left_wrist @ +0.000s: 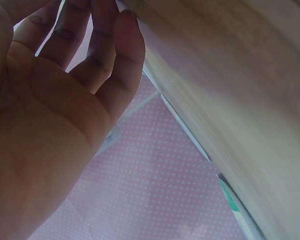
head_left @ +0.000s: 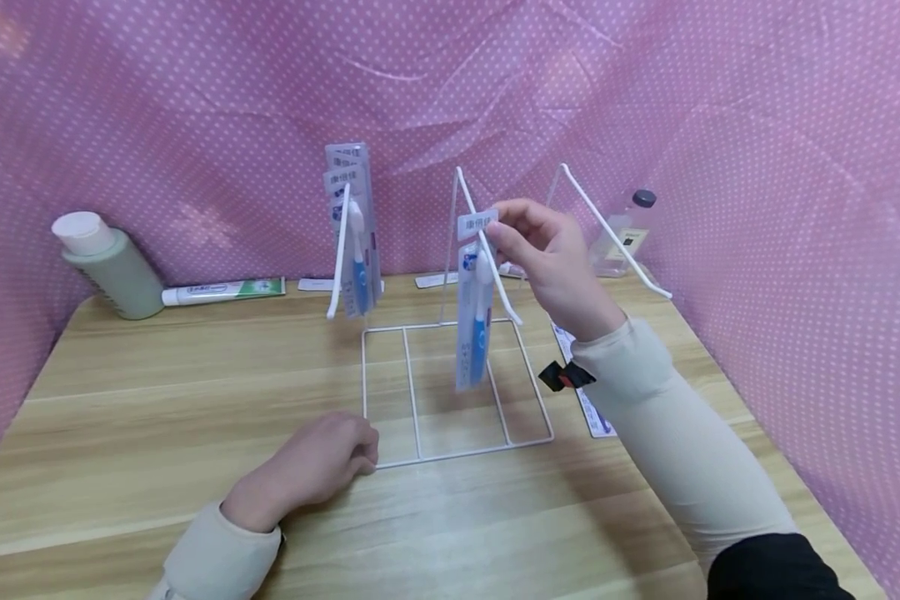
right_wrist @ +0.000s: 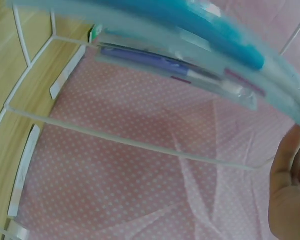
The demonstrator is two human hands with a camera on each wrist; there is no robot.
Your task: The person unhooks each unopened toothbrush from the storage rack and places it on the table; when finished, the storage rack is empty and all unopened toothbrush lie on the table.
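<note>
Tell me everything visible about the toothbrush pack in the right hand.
The toothbrush pack is a clear plastic blister with a white card top, holding a blue and white toothbrush. It hangs upright over the white wire rack, on its middle slanted hook. The right hand pinches its top. It stays above the wooden table.

Head view: high, looking forward-down over both hands. Left wrist: close under left hand [left_wrist: 45, 115], facing curtain. Right wrist: close, facing up past rack [right_wrist: 125, 142]; rack shared with head.
</note>
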